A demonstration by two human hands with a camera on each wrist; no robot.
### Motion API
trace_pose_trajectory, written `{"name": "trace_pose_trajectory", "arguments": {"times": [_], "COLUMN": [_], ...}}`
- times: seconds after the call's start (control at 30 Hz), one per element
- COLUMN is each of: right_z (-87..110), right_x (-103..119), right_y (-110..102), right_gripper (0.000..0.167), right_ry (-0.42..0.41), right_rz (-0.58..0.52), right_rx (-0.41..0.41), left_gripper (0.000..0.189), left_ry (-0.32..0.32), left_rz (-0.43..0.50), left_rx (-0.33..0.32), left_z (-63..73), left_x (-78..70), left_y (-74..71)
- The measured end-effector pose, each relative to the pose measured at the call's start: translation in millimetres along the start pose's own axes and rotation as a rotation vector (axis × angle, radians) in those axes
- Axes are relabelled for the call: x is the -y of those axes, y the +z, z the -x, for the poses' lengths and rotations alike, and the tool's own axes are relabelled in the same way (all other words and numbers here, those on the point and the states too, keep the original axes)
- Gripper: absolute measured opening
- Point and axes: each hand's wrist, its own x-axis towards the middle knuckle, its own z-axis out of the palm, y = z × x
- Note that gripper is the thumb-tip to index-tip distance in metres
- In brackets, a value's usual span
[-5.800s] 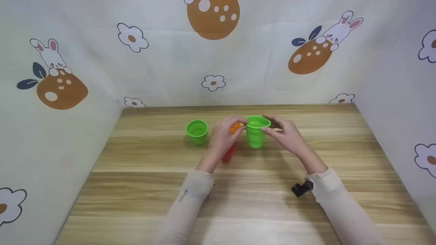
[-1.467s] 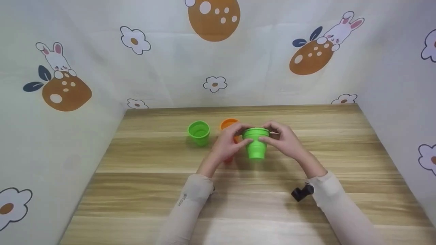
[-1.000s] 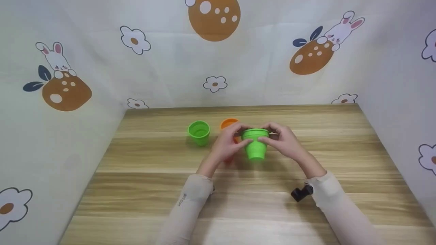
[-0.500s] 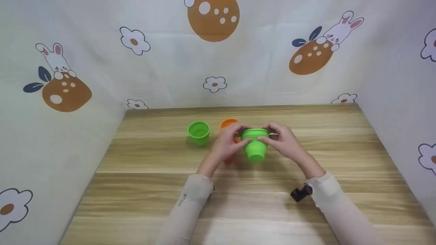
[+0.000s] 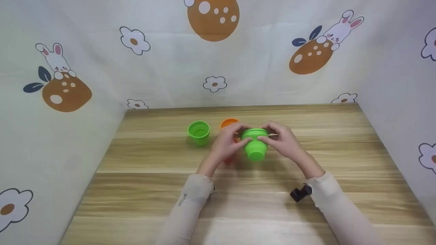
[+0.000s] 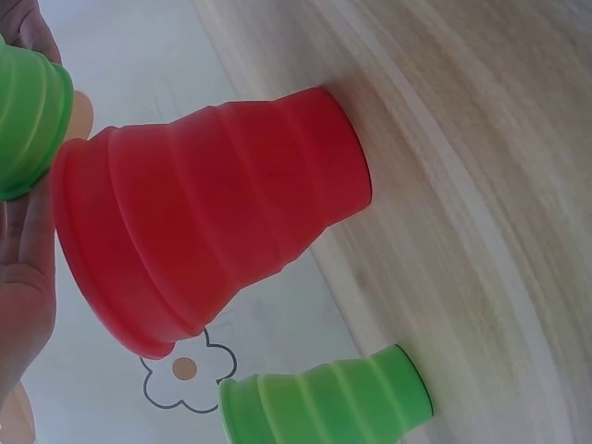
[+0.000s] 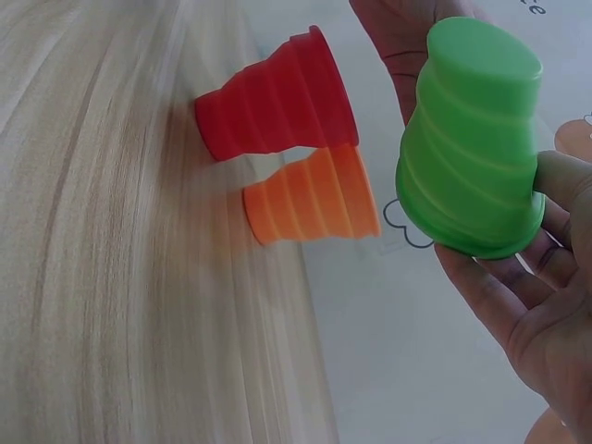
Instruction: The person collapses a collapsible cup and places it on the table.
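Both hands hold a green collapsible cup [image 5: 256, 149] with stepped sides, raised above the table. It is tilted with its base toward the head camera, and its opening is hidden there. My left hand [image 5: 227, 142] grips the left side near the rim, thumb across the front. On the opposite side my right hand [image 5: 286, 140] grips it the same way; the right wrist view shows fingers under the rim of the cup [image 7: 476, 139]. A red cup [image 6: 213, 199] stands upright beneath the left hand, mostly hidden in the head view. Behind it stands an orange cup [image 7: 310, 199].
A second green cup [image 5: 199, 133] stands upright on the wooden table [image 5: 143, 177], left of the left hand. Patterned cloth walls [image 5: 170, 68] enclose the back and sides. A black wrist device [image 5: 301, 193] sits at the right cuff.
Since the oldest frame, the held green cup has come closer to the person and tipped, turning its opening away and its base into view. Recently it tilts slightly further; the standing cups stay put.
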Motion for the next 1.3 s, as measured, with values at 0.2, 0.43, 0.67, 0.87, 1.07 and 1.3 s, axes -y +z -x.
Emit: {"name": "trace_pose_trajectory", "arguments": {"times": [0.2,0.43,0.67,0.87,1.07,1.3], "right_z": [-0.6,-0.1,-0.4,-0.4,0.4,0.2], "right_x": [-2.8,-1.4,-1.8,-2.1,-2.5,-3.3], "right_y": [1.0,1.5,0.3,-2.7,-4.9,-6.6], "right_gripper": [0.024,0.025,0.025,0.026,0.027,0.032], "right_ry": [0.007,0.007,0.009,0.008,-0.009,-0.013], "right_rz": [0.024,0.042,0.052,0.037,0.012,0.012], "right_rx": [-0.011,-0.012,0.017,0.054,0.084,0.101], "left_gripper": [0.030,0.029,0.028,0.029,0.029,0.029], "left_ry": [0.004,0.004,0.017,0.000,0.005,-0.011], "left_rz": [-0.028,-0.060,-0.065,-0.068,-0.060,-0.059], "left_rx": [-0.005,-0.009,-0.013,-0.001,0.005,0.002], "left_z": [0.0,0.2,-0.7,-1.7,-2.5,-1.9], "left_x": [0.6,1.0,-0.2,-0.8,-0.9,0.2], "left_y": [0.1,-0.4,-1.5,-3.5,-5.7,-6.9]}}
